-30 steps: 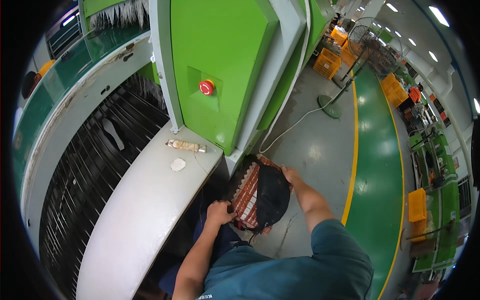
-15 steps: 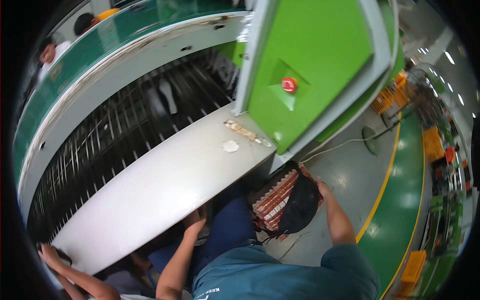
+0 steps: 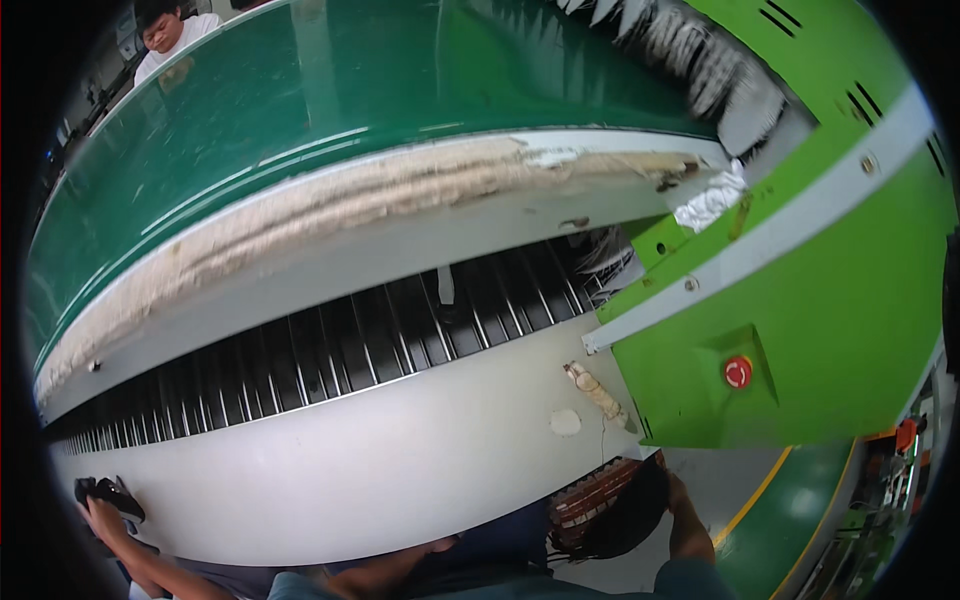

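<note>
My right hand (image 3: 680, 490) is at the lower right, its fingers curled at the edge of a black, soft-looking pad (image 3: 632, 515). The pad lies against a red-brown slatted, seat-like thing (image 3: 590, 500) beside the white worktop's near edge. My left hand (image 3: 442, 545) is low at the front edge of the white worktop (image 3: 330, 480); most of its fingers are hidden. On the worktop's right end are a tan, taped stick-like piece (image 3: 597, 392) and a flat whitish patch (image 3: 566, 422).
A dark conveyor with metal rods (image 3: 380, 330) runs beyond the worktop, under a green-topped cover (image 3: 330, 80). A green machine housing with a red stop button (image 3: 738, 372) stands right. At left, another person's hand (image 3: 103, 520) holds a dark, shoe-like object (image 3: 112, 495).
The view has tilted up and turned right, so the worktop and my arms sit lower. My left hand is now more hidden. At left, the other person's dark object shows more.
</note>
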The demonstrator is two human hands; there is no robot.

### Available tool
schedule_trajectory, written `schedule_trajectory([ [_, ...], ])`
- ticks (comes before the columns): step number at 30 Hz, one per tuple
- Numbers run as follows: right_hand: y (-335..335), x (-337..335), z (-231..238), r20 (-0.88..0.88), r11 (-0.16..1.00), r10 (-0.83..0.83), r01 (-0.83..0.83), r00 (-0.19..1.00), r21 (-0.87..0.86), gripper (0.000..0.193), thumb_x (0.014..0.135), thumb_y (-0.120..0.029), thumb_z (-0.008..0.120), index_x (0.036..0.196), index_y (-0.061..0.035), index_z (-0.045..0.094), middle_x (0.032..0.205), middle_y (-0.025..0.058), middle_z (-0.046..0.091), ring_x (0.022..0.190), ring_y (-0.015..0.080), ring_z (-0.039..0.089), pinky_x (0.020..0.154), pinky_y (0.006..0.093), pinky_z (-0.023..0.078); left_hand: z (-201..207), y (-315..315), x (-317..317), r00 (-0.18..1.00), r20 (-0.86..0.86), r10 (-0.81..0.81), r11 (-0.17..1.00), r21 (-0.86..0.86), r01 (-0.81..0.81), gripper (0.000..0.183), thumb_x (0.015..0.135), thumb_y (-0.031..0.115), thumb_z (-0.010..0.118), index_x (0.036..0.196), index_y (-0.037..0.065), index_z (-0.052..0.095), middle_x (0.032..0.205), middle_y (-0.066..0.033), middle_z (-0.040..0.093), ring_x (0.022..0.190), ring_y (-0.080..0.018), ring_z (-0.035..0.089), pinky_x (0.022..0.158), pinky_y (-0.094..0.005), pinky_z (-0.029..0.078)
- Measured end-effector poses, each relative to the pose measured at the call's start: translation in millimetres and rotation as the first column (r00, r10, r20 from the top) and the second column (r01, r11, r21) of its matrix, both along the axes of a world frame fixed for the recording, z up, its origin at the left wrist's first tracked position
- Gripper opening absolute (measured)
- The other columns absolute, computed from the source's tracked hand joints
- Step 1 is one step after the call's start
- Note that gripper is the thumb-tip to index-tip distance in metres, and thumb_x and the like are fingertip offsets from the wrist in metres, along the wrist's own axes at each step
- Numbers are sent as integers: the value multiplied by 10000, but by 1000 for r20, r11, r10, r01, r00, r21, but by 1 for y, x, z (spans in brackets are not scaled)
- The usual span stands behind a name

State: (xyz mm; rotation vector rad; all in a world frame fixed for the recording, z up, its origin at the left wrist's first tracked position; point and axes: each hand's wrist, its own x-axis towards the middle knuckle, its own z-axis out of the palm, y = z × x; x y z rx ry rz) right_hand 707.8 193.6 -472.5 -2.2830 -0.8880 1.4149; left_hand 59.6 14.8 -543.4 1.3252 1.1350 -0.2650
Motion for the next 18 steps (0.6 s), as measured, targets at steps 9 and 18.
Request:
schedule_trajectory([
  [9,3,-37,26,-66,997,39,-43,997,-67,853,1021,-745,531,1437,-14,672,1274,235,736,1018,356,752,888,517,608,-39,-9,7,998,49,-28,955,298,12,595,907,337,694,1442,75,690,1428,-275,683,1382,-425,622,1161,-507,488],
  [18,28,-66,76,113,979,197,-190,974,-71,564,1104,-474,556,1401,-12,683,1185,164,777,1035,344,748,844,528,606,74,-8,18,930,-286,231,940,313,-137,434,968,379,703,1164,2,792,1264,-258,753,1162,-434,730,999,-523,579],
])
